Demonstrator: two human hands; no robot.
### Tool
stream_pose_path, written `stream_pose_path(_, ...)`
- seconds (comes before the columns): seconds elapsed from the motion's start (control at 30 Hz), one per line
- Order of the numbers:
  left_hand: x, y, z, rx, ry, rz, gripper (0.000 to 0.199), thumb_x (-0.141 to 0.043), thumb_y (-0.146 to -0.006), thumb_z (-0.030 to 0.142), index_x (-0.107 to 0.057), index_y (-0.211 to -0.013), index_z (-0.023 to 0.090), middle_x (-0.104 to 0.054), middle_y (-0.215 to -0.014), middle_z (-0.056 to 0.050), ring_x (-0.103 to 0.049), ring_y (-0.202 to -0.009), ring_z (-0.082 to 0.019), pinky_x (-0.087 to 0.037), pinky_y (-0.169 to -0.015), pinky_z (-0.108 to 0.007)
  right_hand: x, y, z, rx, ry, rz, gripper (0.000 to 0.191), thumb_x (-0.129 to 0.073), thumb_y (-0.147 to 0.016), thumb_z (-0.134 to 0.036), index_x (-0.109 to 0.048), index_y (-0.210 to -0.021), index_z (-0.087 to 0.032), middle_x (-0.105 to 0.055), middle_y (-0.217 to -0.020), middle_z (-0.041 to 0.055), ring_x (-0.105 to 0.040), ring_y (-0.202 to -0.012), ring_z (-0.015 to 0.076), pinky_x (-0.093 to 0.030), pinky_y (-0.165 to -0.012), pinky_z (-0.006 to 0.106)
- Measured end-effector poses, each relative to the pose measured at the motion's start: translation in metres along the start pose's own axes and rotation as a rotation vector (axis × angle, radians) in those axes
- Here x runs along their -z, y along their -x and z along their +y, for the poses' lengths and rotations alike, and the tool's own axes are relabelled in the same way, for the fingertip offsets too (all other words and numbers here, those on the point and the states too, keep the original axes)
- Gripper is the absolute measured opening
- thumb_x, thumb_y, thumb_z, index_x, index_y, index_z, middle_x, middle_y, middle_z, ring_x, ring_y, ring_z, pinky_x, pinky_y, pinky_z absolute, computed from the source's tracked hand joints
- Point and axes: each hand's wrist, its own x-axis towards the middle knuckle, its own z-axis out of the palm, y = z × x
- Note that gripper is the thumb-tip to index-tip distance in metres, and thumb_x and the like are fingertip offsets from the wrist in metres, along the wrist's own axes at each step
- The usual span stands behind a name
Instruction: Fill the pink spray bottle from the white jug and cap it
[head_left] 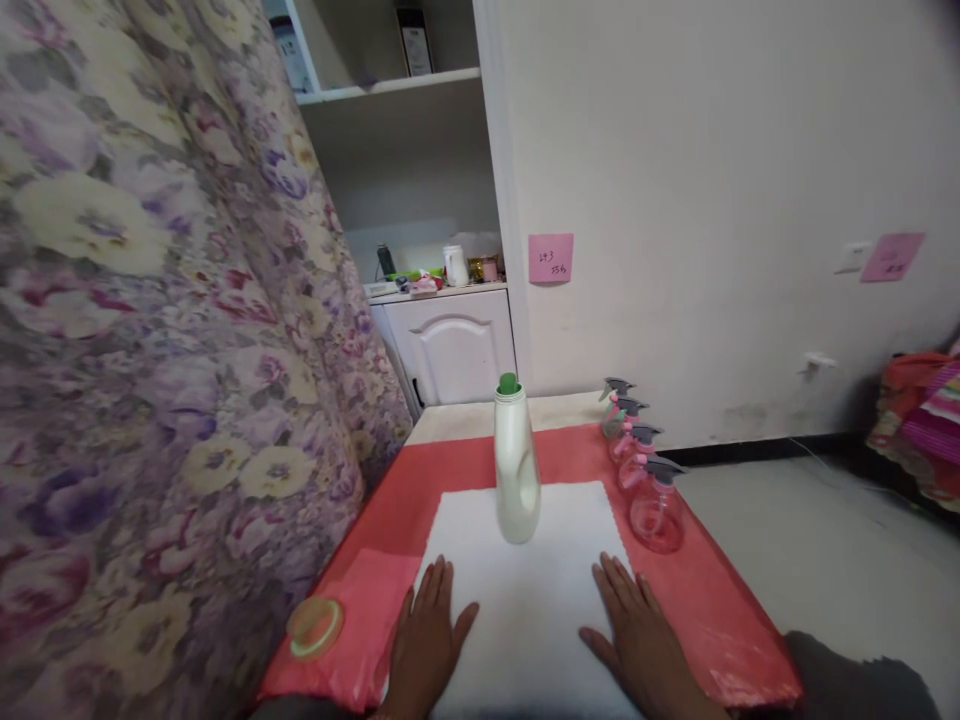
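Observation:
A pale green bottle (pixel 516 465) with a side handle stands upright near the far edge of a white cloth (pixel 525 600). Something green shows at its open threaded neck. Flat on the cloth's left side lies my left hand (pixel 426 635), fingers stretched out and holding nothing. My right hand (pixel 637 635) rests palm down at the cloth's right side, its fingers spread, also holding nothing. Neither hand touches the bottle, which stands beyond and between them.
Several spray bottles (pixel 657 515) line the right side of the red-covered table (pixel 720 620). A round lid (pixel 315 628) lies at the left. A floral curtain (pixel 187 380) hangs left. Behind are a cabinet (pixel 454 345) and a wall with pink notes (pixel 551 258).

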Motion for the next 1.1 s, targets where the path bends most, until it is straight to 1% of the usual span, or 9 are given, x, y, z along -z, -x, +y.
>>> stream_pose_path(0.2, -0.001, 0.0, -0.01, 0.011, -0.016, 0.014, 0.068, -0.035, -0.092, 0.055, -0.044, -0.141, 0.009, -0.041, -0.15, -0.016, -0.038, -0.139, -0.031, -0.033, -0.111, -0.053, -0.007, 0.002, 0.004, 0.019, -0.022, 0.045, 0.072, -0.047, -0.087, -0.062, -0.044, -0.142, -0.016, -0.042, -0.15, 0.0154, -0.036, -0.139, 0.0337, -0.03, -0.113, 0.057)
stream_pose_path(0.33, -0.008, 0.005, -0.003, 0.018, -0.037, 0.062, 0.067, -0.036, -0.092, 0.055, -0.048, -0.138, 0.009, -0.044, -0.147, -0.019, -0.041, -0.137, -0.032, -0.035, -0.11, -0.052, -0.006, 0.002, 0.003, 0.017, -0.003, 0.039, 0.072, -0.045, -0.088, -0.062, -0.044, -0.142, -0.015, -0.041, -0.15, 0.0152, -0.036, -0.139, 0.0334, -0.031, -0.112, 0.057)
stream_pose_path(0.47, -0.016, 0.015, 0.005, -0.054, -0.03, 0.099, 0.067, -0.036, -0.092, 0.057, -0.045, -0.141, 0.012, -0.043, -0.148, -0.016, -0.042, -0.137, -0.03, -0.038, -0.109, -0.05, -0.006, 0.002, 0.003, 0.021, 0.014, 0.034, 0.072, -0.046, -0.088, -0.061, -0.043, -0.142, -0.014, -0.04, -0.151, 0.0155, -0.036, -0.14, 0.0328, -0.031, -0.113, 0.057)
stream_pose_path(0.57, -0.018, 0.017, 0.005, -0.064, -0.029, 0.102, 0.065, -0.037, -0.092, 0.057, -0.045, -0.141, 0.015, -0.044, -0.148, -0.015, -0.042, -0.136, -0.029, -0.038, -0.109, -0.05, -0.008, 0.002, 0.006, 0.021, 0.008, 0.044, 0.07, -0.048, -0.087, -0.059, -0.045, -0.141, -0.015, -0.042, -0.15, 0.0155, -0.037, -0.139, 0.0333, -0.032, -0.112, 0.057)
stream_pose_path(0.7, -0.019, 0.008, 0.003, -0.052, -0.023, 0.095, 0.067, -0.036, -0.091, 0.058, -0.047, -0.139, 0.012, -0.045, -0.147, -0.017, -0.042, -0.136, -0.03, -0.039, -0.108, -0.049, -0.009, 0.002, 0.003, 0.025, -0.01, 0.082, 0.063, -0.051, -0.089, -0.05, -0.047, -0.139, -0.011, -0.043, -0.148, 0.0184, -0.038, -0.138, 0.0339, -0.034, -0.112, 0.057)
stream_pose_path(0.83, -0.017, -0.009, 0.006, -0.044, -0.001, 0.112, 0.064, -0.037, -0.092, 0.055, -0.049, -0.138, 0.012, -0.045, -0.147, -0.017, -0.041, -0.137, -0.03, -0.038, -0.109, -0.049, -0.008, 0.002, -0.006, 0.132, -0.16, 0.103, 0.058, -0.048, -0.092, -0.039, -0.039, -0.145, -0.016, -0.035, -0.154, 0.013, -0.035, -0.141, 0.0273, -0.041, -0.111, 0.045)
stream_pose_path(0.9, -0.015, -0.016, 0.008, -0.044, 0.008, 0.102, 0.064, -0.036, -0.092, 0.055, -0.048, -0.138, 0.012, -0.045, -0.147, -0.017, -0.04, -0.138, -0.03, -0.038, -0.109, -0.049, -0.009, 0.002, -0.009, 0.165, -0.202, 0.089, 0.057, -0.05, -0.092, -0.038, -0.04, -0.144, -0.018, -0.036, -0.154, 0.0121, -0.037, -0.139, 0.0262, -0.044, -0.11, 0.041)
stream_pose_path(0.97, -0.013, -0.02, 0.009, -0.044, 0.012, 0.078, 0.066, -0.035, -0.092, 0.056, -0.047, -0.139, 0.01, -0.044, -0.148, -0.018, -0.039, -0.138, -0.03, -0.037, -0.11, -0.049, -0.009, 0.002, -0.01, 0.157, -0.186, 0.075, 0.056, -0.05, -0.091, -0.04, -0.044, -0.142, -0.017, -0.038, -0.152, 0.0129, -0.04, -0.138, 0.0269, -0.044, -0.109, 0.042)
stream_pose_path(1.1, -0.007, -0.024, 0.008, -0.024, 0.016, 0.019, 0.067, -0.032, -0.093, 0.054, -0.043, -0.141, 0.009, -0.04, -0.15, -0.017, -0.035, -0.14, -0.031, -0.033, -0.112, -0.05, -0.009, 0.003, -0.007, 0.126, -0.091, 0.064, 0.056, -0.048, -0.092, -0.042, -0.049, -0.138, -0.01, -0.044, -0.148, 0.0171, -0.045, -0.134, 0.0289, -0.047, -0.106, 0.043)
